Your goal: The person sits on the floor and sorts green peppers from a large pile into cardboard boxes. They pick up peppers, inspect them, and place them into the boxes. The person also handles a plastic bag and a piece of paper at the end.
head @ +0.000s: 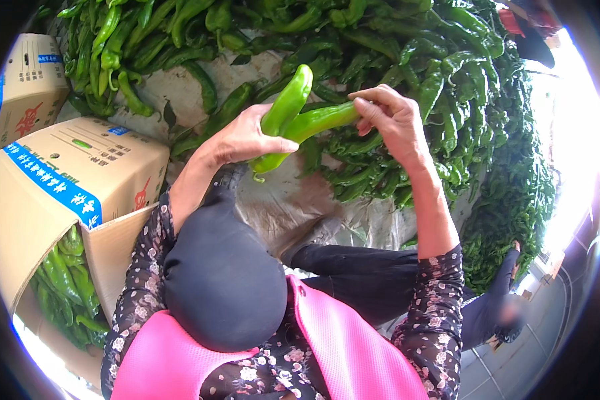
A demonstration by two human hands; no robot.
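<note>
My left hand (242,134) is wrapped around two long green peppers above the ground sheet. One light green pepper (291,97) points away from me, its lower part hidden by the hand. The other green pepper (322,121) slants across to the right, and a curled stem shows at its near end. With thumb and fingers, my right hand (394,117) pinches the far tip of this slanting pepper. Beyond both hands lies a large heap of darker green peppers (370,50).
An open cardboard box (95,165) with blue tape and printed writing stands at the left, peppers (70,285) inside it. Behind it is another cardboard box (30,85). A pale sheet (275,200) covers the ground. At the right, another person (495,310) reaches toward the heap.
</note>
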